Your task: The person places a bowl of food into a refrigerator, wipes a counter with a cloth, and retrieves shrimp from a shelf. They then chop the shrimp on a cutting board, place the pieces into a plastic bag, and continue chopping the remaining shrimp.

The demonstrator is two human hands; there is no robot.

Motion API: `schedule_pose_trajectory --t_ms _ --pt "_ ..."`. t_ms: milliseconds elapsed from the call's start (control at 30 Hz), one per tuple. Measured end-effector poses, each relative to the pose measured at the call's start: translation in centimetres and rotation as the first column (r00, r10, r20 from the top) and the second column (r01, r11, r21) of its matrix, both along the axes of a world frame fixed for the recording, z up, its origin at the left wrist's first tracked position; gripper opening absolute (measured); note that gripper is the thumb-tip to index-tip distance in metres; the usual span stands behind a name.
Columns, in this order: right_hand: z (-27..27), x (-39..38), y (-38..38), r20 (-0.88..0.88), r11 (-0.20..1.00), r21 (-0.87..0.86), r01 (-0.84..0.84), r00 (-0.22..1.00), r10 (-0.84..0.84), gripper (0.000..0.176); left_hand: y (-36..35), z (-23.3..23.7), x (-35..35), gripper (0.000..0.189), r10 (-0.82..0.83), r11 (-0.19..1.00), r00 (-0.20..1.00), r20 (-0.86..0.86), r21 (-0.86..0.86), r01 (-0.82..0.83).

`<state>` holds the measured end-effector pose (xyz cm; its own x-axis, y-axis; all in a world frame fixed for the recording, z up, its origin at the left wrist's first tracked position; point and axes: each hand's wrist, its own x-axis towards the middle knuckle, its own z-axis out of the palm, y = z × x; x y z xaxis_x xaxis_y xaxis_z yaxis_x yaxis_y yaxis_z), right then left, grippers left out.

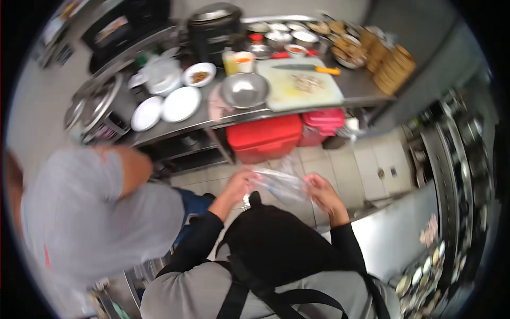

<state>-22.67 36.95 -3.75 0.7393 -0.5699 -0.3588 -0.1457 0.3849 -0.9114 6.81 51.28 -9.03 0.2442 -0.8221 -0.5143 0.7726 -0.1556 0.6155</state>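
Note:
A clear plastic bag [284, 186] is stretched between my two hands in front of my black apron. My left hand [240, 186] is closed on the bag's left end, and my right hand [322, 192] pinches its right side. The bag is thin and blurred, so I cannot make out whether anything is inside. Beyond my hands, under the counter, stands a red lidded bin [264, 139]. On the counter above it sit a steel bowl [245, 90] and a cutting board [276, 98] with chopped food and a yellow-handled knife [305, 68].
A person in a grey shirt [95, 207] stands close on my left. White plates [181, 103], a pressure cooker [98, 106] and bamboo steamers [394, 70] line the counter. A pink bin [324, 118] stands below. At my right is a steel worktop [393, 228].

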Motion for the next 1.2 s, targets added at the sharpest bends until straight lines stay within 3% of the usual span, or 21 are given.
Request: schedule_pose_trajectory --t_ms 67,167,200,233,267,333,367,433,467,533,600,633,700,767,833,900,967,1067,1133,1167,1200 --pt "-0.9 2.1 -3.9 -0.097 0.987 -0.045 0.153 0.983 -0.157 0.020 -2.5 4.7 1.9 0.043 -0.141 0.966 0.987 0.073 -0.206 0.153" --pt "-0.8 4.8 -8.7 -0.013 0.909 0.161 0.384 0.922 -0.387 0.023 -6.8 5.6 3.0 0.042 -0.291 0.878 0.934 0.206 -0.329 0.346" --pt "0.4 5.9 -9.7 0.079 0.939 0.134 0.316 0.941 -0.328 0.024 -7.9 6.3 3.2 0.044 -0.209 0.838 0.560 0.802 -0.148 0.525" --pt "1.9 7.3 -11.1 0.173 0.966 0.096 0.241 0.951 -0.255 0.026 -9.1 7.0 3.7 0.047 -0.049 0.834 -0.108 0.993 0.100 0.542" --pt "3.1 8.6 -12.7 0.168 0.965 0.097 0.243 0.952 -0.257 0.026 -10.2 7.5 3.7 0.047 -0.051 0.834 -0.103 0.993 0.100 0.543" --pt "4.8 10.9 -16.3 0.202 0.982 -0.110 0.156 0.971 -0.131 0.039 -12.4 8.3 3.6 0.056 -0.181 0.875 -0.213 0.960 0.256 0.410" --pt "4.4 11.6 -19.1 0.197 0.982 -0.104 0.156 0.971 -0.133 0.039 -13.4 9.0 3.7 0.061 -0.242 0.879 -0.146 0.959 0.281 0.385" --pt "2.1 13.0 -26.0 -0.047 0.721 -0.671 0.175 0.960 -0.277 0.066 -14.6 8.4 5.2 0.062 -0.247 0.866 -0.066 0.967 0.251 0.434" --pt "0.4 13.5 -29.8 -0.097 0.596 -0.788 0.151 0.927 -0.363 0.078 -15.4 8.1 6.1 0.064 -0.242 0.857 0.012 0.970 0.208 0.471" --pt "-3.5 13.9 -36.3 -0.082 0.356 -0.932 0.070 0.915 -0.395 0.100 -16.7 8.2 6.5 0.066 -0.271 0.854 0.029 0.962 0.226 0.468" --pt "-5.3 15.7 -40.7 -0.121 0.223 -0.974 -0.044 0.931 -0.345 0.104 -18.3 10.4 6.1 0.064 -0.342 0.886 0.282 0.896 0.208 0.413" --pt "-6.0 16.9 -42.3 -0.125 0.241 -0.969 -0.049 0.941 -0.313 0.104 -19.0 11.0 5.6 0.064 -0.302 0.924 0.447 0.842 0.143 0.354" --pt "-6.0 20.2 -43.8 -0.183 -0.024 -0.980 -0.196 0.949 -0.256 0.092 -21.2 15.0 3.9 0.064 -0.241 0.966 0.464 0.853 0.166 0.196" --pt "-7.0 23.1 -44.5 -0.241 -0.001 -0.969 -0.246 0.951 -0.196 0.081 -23.4 16.5 3.1 0.064 -0.153 0.988 0.277 0.949 0.146 0.046" --pt "-7.1 24.2 -45.3 -0.293 -0.061 -0.951 -0.305 0.944 -0.152 0.053 -26.2 19.0 1.6 0.064 -0.109 0.979 0.520 0.847 0.181 -0.090" --pt "-7.7 24.3 -47.6 -0.360 -0.032 -0.932 -0.362 0.931 -0.054 0.049 -28.3 19.3 1.0 0.064 -0.073 0.961 0.601 0.796 0.218 -0.172" --pt "-7.4 24.3 -50.6 -0.404 -0.035 -0.914 -0.403 0.914 0.022 0.046 -29.9 17.6 1.5 0.062 -0.084 0.977 0.293 0.952 0.137 -0.166" --pt "-7.0 23.6 -53.2 -0.314 0.062 -0.946 -0.319 0.946 0.082 0.041 -31.7 14.6 1.7 0.062 -0.084 0.970 0.309 0.947 0.149 -0.193" --pt "-6.9 23.6 -54.7 -0.112 0.592 -0.792 -0.151 0.989 0.102 0.037 -33.3 12.7 2.1 0.063 -0.076 0.973 0.246 0.966 0.126 -0.194" --pt "-6.7 23.9 -55.5 -0.108 0.583 -0.799 -0.146 0.989 0.099 0.037 -34.2 12.1 2.3 0.064 -0.070 0.974 0.213 0.974 0.113 -0.195" --pt "-6.7 24.1 -55.8 0.012 0.852 -0.522 -0.047 0.998 0.063 0.034 -35.1 11.5 2.6 0.065 -0.064 0.976 0.180 0.981 0.100 -0.196"
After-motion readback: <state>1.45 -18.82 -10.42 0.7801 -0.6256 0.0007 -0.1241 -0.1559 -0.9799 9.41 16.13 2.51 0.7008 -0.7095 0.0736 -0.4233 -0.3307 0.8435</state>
